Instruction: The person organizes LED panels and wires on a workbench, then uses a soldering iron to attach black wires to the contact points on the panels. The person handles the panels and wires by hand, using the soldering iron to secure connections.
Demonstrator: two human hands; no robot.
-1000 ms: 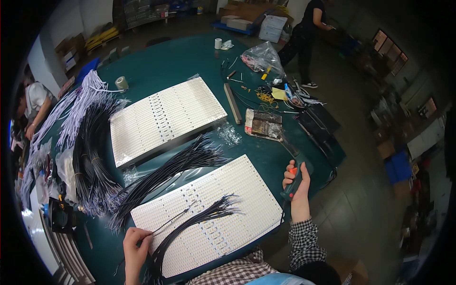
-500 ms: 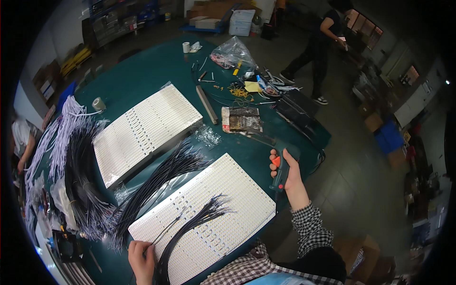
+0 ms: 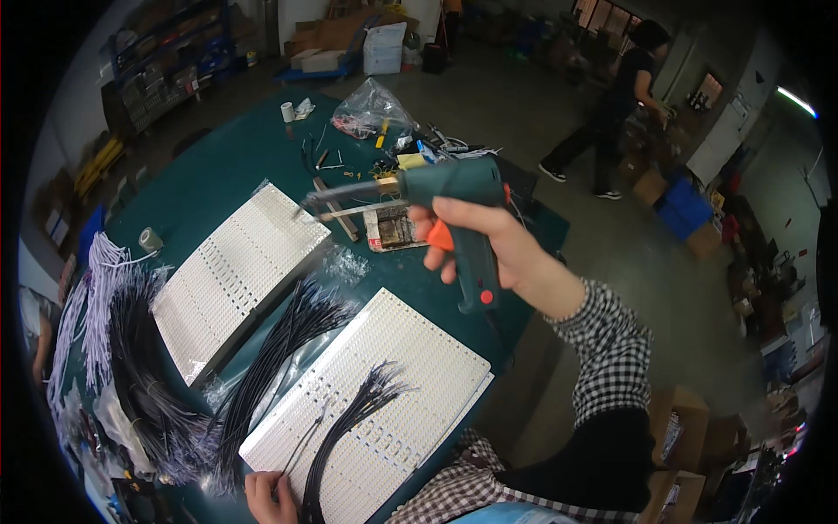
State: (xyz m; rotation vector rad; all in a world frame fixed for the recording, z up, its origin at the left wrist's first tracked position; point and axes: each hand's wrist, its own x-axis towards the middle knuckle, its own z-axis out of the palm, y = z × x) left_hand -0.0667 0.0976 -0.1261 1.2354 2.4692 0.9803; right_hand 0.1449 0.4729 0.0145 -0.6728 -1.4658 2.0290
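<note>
My right hand (image 3: 493,249) grips a green pistol-shaped soldering gun (image 3: 441,205) with an orange trigger, raised above the table, its metal tip pointing left. My left hand (image 3: 266,496) sits at the bottom edge, pinching thin black wires (image 3: 349,419) that lie across a white panel of small parts (image 3: 410,384). A second white panel (image 3: 231,275) lies farther left. A thick bundle of black wires (image 3: 279,349) runs between the two panels.
The green table (image 3: 218,175) holds black and white wire bundles (image 3: 113,349) at its left, a tape roll (image 3: 150,238), a clear plastic bag (image 3: 371,109) and small tools at the back. A person (image 3: 620,105) walks beyond the table. Cardboard boxes (image 3: 681,428) stand right.
My right hand has lifted the soldering gun from the table's right edge up into the air, tip now pointing left. My left hand stays on the black wires.
</note>
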